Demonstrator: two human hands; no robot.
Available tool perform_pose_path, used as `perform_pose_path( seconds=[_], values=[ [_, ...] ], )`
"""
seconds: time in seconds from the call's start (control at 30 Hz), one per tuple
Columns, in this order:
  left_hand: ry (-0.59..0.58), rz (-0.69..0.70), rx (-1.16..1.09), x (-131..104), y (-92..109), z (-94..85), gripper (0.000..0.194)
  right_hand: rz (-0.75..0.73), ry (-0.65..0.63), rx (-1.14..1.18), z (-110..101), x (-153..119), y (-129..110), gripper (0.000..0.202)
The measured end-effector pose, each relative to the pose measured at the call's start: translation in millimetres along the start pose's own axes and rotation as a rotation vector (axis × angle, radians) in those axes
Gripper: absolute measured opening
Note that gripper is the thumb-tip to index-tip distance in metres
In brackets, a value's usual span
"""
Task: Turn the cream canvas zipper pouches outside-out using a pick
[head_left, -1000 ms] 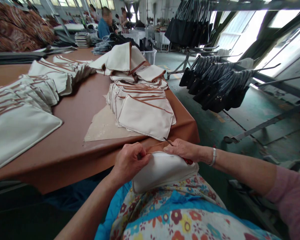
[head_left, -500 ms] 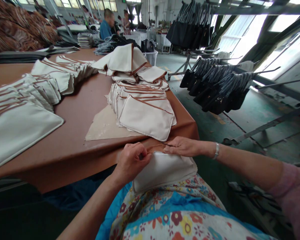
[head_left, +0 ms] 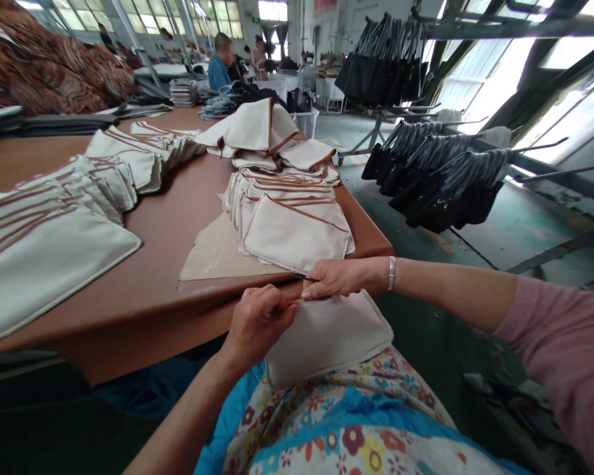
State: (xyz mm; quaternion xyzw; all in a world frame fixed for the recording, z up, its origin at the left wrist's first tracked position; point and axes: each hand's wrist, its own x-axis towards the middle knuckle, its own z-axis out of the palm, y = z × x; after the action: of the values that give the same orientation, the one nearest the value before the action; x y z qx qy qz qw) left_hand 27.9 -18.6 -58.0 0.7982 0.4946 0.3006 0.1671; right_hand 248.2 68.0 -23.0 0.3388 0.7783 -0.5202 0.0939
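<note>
A white fabric piece [head_left: 331, 336] lies over my lap, against the table's front edge. My left hand [head_left: 264, 316] is closed in a pinch at its upper left corner. My right hand [head_left: 334, 277] is closed around a thin dark tool [head_left: 301, 276] whose tip points left, above the piece's top edge; the tool's kind is unclear. Just beyond my hands a stack of white pieces with brown edging [head_left: 297, 234] rests on a tan sheet [head_left: 218, 251].
The brown-covered table [head_left: 168, 224] holds more white pieces [head_left: 54, 244] at the left. Black bags on hangers [head_left: 435, 191] hang from a rack at the right. A person in blue [head_left: 220, 69] is at the far side. A patterned apron [head_left: 356, 429] covers my lap.
My right hand has moved left along the piece's top edge, closer to my left hand, bringing the dark tool with it. The view has shifted slightly.
</note>
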Motion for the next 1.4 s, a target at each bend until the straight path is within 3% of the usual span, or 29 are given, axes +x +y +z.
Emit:
perform_pose_path(
  seconds=[0.17, 0.33, 0.5, 0.67, 0.87, 1.03, 1.17, 1.3, 1.4],
  values=[
    [-0.003, 0.014, -0.016, -0.7, -6.6, 2.3, 0.024, -0.090, 0.121, -0.207, 8.8, 0.7, -6.7, 0.031],
    [-0.015, 0.037, 0.008, -1.4, -16.3, 3.7, 0.024, -0.040, 0.239, -0.441, 13.0, 4.6, -16.1, 0.023],
    [-0.042, 0.035, -0.195, -4.6, -37.6, -3.9, 0.017, -0.169, 0.160, -0.152, 12.1, 5.4, -11.4, 0.022],
    [-0.050, -0.025, -0.319, -7.7, -49.1, -11.9, 0.014, -0.177, 0.157, 0.052, 17.7, 2.2, -0.1, 0.023],
    [-0.096, -0.044, -0.398, -9.7, -44.0, -13.9, 0.008, -0.145, 0.141, 0.296, 31.3, -4.5, 8.2, 0.030],
    [-0.138, 0.009, -0.242, -0.3, -35.4, -15.1, 0.032, -0.149, 0.137, 0.308, 34.0, -10.0, 10.1, 0.035],
    [-0.234, 0.058, -0.228, 10.6, -22.2, -18.7, 0.019, -0.155, 0.128, 0.305, 34.1, -13.6, 12.3, 0.037],
    [-0.306, -0.003, -0.349, 12.7, -10.5, -16.9, 0.019, -0.170, 0.163, 0.323, 36.7, -17.9, 15.8, 0.038],
    [-0.382, -0.125, -0.467, 9.0, -5.9, -9.8, 0.022, -0.185, 0.218, 0.306, 39.8, -20.7, 18.4, 0.037]
  ],
)
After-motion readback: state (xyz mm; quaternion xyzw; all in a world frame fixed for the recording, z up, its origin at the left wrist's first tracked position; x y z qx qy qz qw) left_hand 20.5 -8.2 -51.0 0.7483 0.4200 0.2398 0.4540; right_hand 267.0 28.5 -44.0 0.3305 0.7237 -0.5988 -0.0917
